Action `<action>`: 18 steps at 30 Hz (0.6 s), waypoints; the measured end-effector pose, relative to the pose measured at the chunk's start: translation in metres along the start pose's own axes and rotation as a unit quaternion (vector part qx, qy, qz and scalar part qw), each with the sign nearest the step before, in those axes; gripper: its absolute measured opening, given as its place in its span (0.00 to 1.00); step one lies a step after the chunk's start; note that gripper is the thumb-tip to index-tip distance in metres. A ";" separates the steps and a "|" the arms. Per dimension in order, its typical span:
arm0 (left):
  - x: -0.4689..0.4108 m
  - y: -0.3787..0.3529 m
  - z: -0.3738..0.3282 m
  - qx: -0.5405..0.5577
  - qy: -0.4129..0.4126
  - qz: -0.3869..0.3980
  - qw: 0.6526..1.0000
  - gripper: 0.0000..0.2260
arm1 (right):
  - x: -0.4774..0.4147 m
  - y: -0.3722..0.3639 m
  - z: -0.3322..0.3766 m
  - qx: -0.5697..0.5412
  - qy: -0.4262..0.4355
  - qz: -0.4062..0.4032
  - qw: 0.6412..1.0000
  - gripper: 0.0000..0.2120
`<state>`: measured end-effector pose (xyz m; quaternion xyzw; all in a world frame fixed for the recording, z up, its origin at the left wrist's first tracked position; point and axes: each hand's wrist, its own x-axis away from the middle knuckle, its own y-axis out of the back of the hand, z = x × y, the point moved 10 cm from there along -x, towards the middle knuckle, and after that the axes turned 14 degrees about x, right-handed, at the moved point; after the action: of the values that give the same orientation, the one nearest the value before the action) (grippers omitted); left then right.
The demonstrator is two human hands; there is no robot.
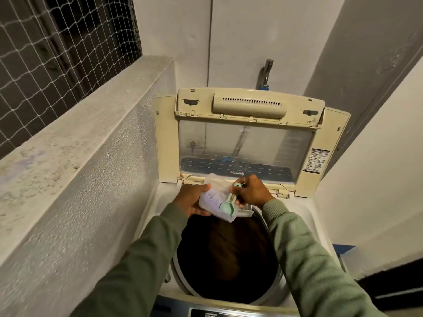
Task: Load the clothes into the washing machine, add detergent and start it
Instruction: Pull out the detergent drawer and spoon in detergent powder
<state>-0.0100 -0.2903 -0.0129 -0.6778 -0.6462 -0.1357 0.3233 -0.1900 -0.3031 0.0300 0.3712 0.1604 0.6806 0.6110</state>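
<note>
A top-loading washing machine (320, 225) stands open, its lid (247, 143) raised against the back wall. Dark clothes (229, 252) lie in the drum. Over the drum's far rim my left hand (192, 199) grips a white detergent pouch (215, 197) from the left. My right hand (251, 191) pinches the handle of a mint-green scoop (227, 204), whose bowl rests against the pouch's front. A small white drawer (246, 212) shows just under the pouch and scoop.
A concrete ledge (80, 133) with a netted window above runs along the left. A tap (266, 72) sticks out of the wall behind the lid. White walls close in on the right. The control panel (217, 313) lies at the near edge.
</note>
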 end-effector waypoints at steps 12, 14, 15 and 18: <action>-0.003 -0.016 -0.004 0.039 -0.053 -0.015 0.998 0.19 | -0.011 -0.004 -0.054 -0.204 -0.136 -0.064 0.967 0.11; -0.004 -0.017 0.000 0.043 -0.056 -0.014 0.997 0.19 | -0.010 -0.006 -0.055 -0.223 -0.139 -0.069 0.962 0.10; -0.004 -0.017 0.003 0.045 -0.055 -0.013 0.997 0.20 | -0.010 -0.008 -0.056 -0.232 -0.140 -0.068 0.960 0.09; -0.004 -0.017 0.011 0.065 -0.048 -0.003 0.997 0.20 | -0.008 -0.016 -0.056 -0.257 -0.144 -0.055 0.954 0.04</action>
<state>-0.0294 -0.2875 -0.0196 -0.6591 -0.6706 -0.0619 0.3348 -0.2180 -0.2945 -0.0204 0.2865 -0.0897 0.6033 0.7389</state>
